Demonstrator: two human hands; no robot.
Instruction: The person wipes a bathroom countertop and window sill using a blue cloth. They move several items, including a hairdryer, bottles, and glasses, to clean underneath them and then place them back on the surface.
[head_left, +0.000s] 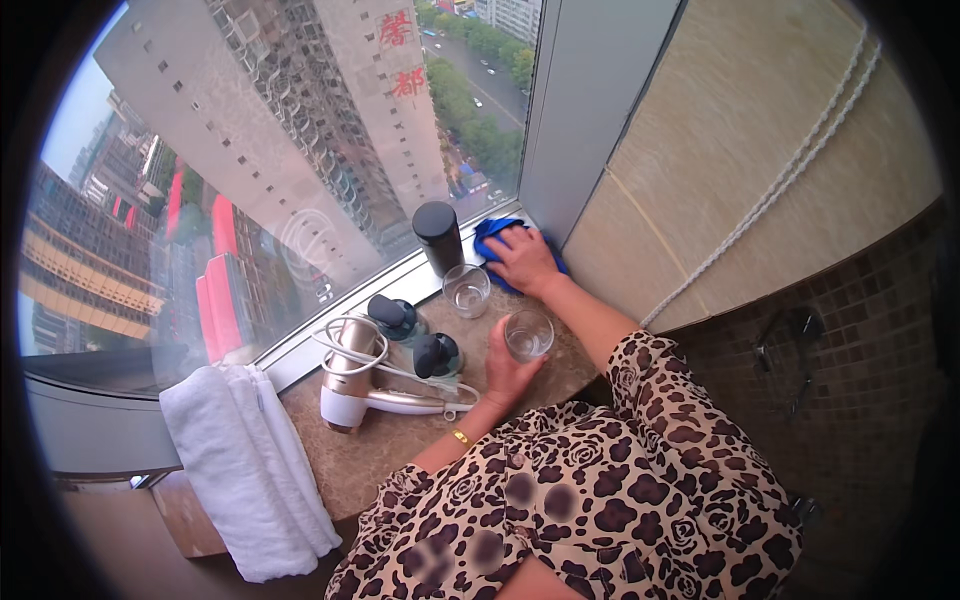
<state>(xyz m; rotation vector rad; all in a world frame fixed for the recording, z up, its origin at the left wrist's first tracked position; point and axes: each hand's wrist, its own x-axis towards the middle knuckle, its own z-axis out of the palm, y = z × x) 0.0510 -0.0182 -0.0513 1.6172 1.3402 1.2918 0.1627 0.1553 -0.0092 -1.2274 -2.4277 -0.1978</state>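
Observation:
My left hand (504, 375) grips a clear drinking glass (529, 339) just above the brown stone counter (300, 427) or standing on it; which of the two, I cannot tell. My right hand (525, 261) presses a bunched blue cloth (489, 234) into the corner beside the window frame. A second clear glass (466, 294) stands between the cloth and two dark-topped pump bottles (391, 315). Close behind that glass is a black cylindrical container (438, 236), upright against the window ledge.
A gold-and-white hair dryer (351, 375) lies on the counter with its white cord looped over it. Folded white towels (232, 465) hang over the counter's left end. A white cord (757, 210) runs down the tiled wall at right. The large window (300, 225) borders the counter.

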